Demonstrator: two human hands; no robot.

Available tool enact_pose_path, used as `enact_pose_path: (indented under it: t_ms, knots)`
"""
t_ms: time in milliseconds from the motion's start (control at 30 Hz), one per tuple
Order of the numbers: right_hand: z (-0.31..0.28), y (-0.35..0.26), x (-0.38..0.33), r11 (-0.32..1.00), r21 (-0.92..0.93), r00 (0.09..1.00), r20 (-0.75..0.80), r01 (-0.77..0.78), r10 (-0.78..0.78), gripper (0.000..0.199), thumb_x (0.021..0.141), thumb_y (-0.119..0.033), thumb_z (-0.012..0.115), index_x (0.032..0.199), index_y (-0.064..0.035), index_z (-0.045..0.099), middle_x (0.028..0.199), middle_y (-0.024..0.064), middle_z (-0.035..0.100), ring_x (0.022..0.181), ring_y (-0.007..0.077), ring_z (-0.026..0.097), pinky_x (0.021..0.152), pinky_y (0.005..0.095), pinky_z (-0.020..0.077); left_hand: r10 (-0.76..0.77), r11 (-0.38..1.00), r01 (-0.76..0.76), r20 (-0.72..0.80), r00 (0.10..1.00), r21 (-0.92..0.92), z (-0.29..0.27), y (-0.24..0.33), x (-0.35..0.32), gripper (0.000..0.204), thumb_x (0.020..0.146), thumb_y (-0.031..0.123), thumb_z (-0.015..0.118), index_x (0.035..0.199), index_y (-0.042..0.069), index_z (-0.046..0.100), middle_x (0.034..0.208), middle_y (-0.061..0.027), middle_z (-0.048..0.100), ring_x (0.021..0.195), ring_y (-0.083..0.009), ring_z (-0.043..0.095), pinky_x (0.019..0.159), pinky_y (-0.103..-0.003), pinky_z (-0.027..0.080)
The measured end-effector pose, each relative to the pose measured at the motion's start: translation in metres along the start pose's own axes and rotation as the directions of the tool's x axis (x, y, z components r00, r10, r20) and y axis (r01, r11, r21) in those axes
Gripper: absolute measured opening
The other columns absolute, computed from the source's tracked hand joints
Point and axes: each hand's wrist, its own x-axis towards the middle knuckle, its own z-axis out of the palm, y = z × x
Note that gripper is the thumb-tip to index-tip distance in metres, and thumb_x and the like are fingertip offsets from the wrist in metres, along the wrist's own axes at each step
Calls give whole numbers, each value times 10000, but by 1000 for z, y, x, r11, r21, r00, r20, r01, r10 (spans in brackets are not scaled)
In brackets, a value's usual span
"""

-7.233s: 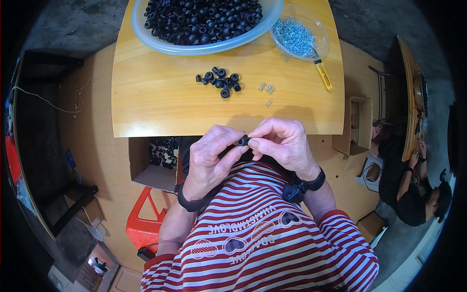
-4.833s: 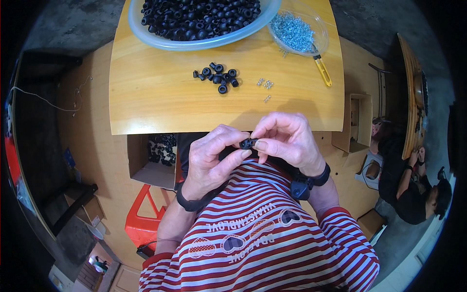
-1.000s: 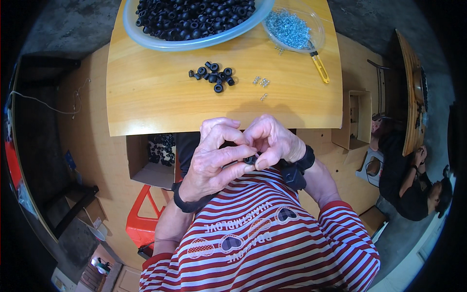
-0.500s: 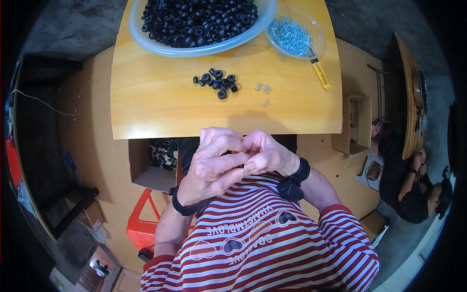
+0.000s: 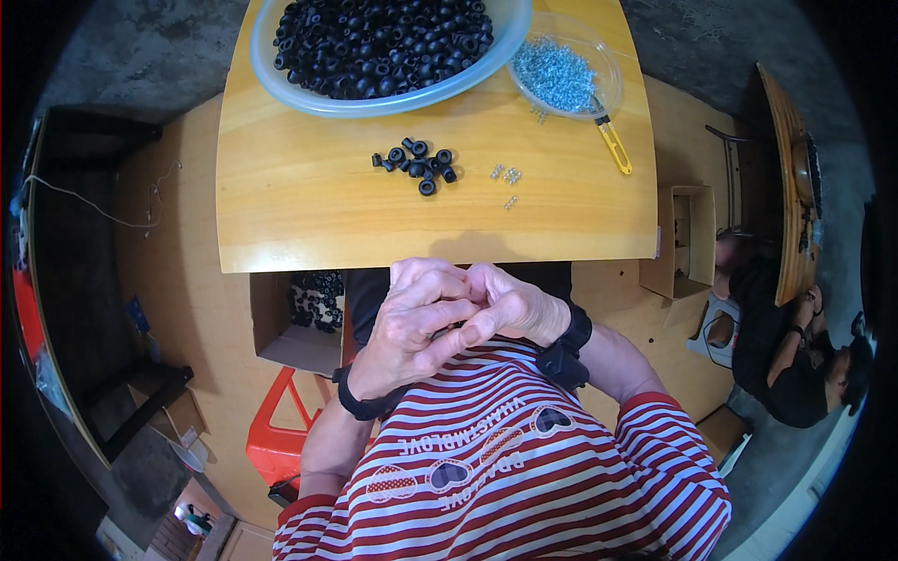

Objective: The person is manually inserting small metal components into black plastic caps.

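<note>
The fingers of the left hand (image 5: pixel 412 323) and the right hand (image 5: pixel 510 304) were curled tightly against each other, thumbs and forefingers pressed together just below the near edge of the wooden table (image 5: pixel 309 201); whatever they pinched was hidden inside the knot of fingers, so I could not tell what they grasped or where it sat. Each wrist wore a black band above a red-and-white striped sleeve. On the table beyond the hands lay a small cluster of black rubber rings (image 5: pixel 418 165), with a few tiny metal pieces (image 5: pixel 506 178) just to its right. Farther back stood a large clear bowl (image 5: pixel 281 82) heaped with more black rings, and beside it a smaller clear bowl (image 5: pixel 610 70) of metal pieces with a yellow-handled tool (image 5: pixel 615 150) resting at its rim. Under the table, to the left, an open cardboard box (image 5: pixel 290 341) held black rings.
</note>
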Motion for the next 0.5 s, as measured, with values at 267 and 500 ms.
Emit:
enact_pose_path:
  t_ms: [267,500]
  knots:
    - [2,15,1,995,96,997,-71,20,-13,276,742,-92,751,968,52,684,733,-33,574,566,19,456,476,177,270,-58,997,56,-28,998,-49,2,-3,-6,209,729,182,769,885,54,714,899,-53,620,944,-264,592,841,-394,424]
    - [12,14,5,985,170,998,-57,35,-26,261,773,-107,753,972,39,668,683,-48,529,518,11,411,452,179,248,-60,995,57,-42,997,-80,2,-7,-9,191,736,177,760,867,48,710,902,-57,628,941,-260,593,841,-390,430]
